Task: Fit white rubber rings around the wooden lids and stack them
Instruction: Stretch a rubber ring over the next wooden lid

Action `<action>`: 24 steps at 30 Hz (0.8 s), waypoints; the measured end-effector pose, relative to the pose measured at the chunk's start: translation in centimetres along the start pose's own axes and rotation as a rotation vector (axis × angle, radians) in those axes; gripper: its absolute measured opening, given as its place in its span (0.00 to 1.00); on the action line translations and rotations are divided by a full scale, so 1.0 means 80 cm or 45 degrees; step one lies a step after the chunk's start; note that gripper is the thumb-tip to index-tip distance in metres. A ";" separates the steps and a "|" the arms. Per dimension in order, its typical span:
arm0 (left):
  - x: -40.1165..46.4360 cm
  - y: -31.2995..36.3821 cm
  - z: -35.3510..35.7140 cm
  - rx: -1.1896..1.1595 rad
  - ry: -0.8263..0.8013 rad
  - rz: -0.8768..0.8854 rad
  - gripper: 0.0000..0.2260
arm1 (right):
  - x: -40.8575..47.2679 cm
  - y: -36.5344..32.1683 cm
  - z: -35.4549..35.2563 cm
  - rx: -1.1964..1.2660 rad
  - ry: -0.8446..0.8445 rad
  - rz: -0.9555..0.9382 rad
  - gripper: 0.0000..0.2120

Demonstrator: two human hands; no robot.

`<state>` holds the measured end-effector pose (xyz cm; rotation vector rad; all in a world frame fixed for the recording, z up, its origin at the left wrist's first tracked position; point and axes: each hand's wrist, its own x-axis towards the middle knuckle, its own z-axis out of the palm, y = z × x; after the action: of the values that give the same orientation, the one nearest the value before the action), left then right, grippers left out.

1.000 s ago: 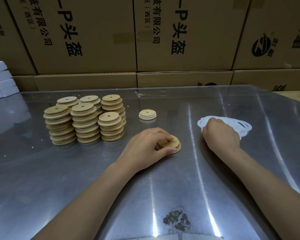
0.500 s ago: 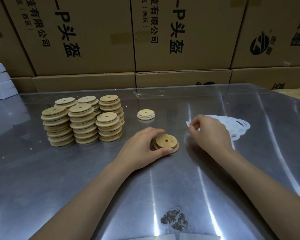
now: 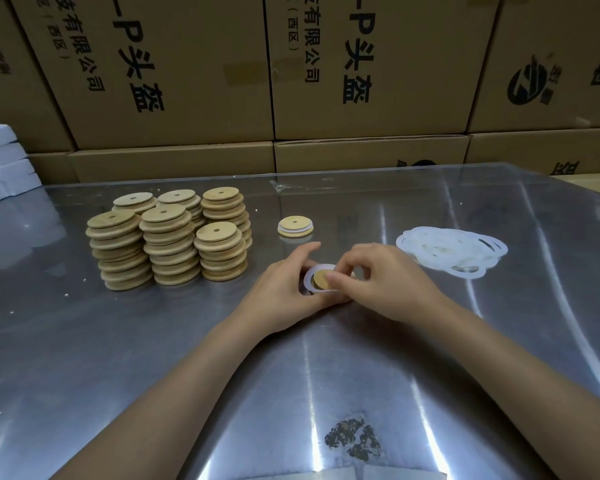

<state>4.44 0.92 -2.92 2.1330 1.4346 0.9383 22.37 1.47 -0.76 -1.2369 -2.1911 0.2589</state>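
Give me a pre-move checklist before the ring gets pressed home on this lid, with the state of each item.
1. Lid held steady by left hand: ok.
2. White ring brought to the lid by right hand: ok.
3. Ring seated all the way round: not ok; its left arc still stands clear of the lid.
4. Ring free of twists: cannot tell, fingers cover part.
5. Finished lid has room on top for stacking: ok.
6. Spare rings nearby: ok.

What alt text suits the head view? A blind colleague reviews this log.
Both hands, left and right, press a white ring onto a wooden lid on a metal table. Lid stacks stand left, loose rings right.
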 end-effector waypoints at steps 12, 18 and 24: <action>-0.005 0.017 -0.004 0.213 0.206 0.365 0.35 | 0.005 0.016 0.007 0.552 0.084 0.279 0.06; -0.002 0.015 0.000 -0.147 0.177 0.113 0.34 | 0.005 0.015 0.008 0.808 0.244 0.151 0.07; 0.001 0.015 -0.009 -0.332 0.446 0.062 0.07 | 0.005 0.013 0.015 0.871 0.226 0.104 0.09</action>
<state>4.72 0.50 -1.58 1.8839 1.3273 1.4882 22.28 2.50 -1.99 -0.9109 -1.6799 0.8193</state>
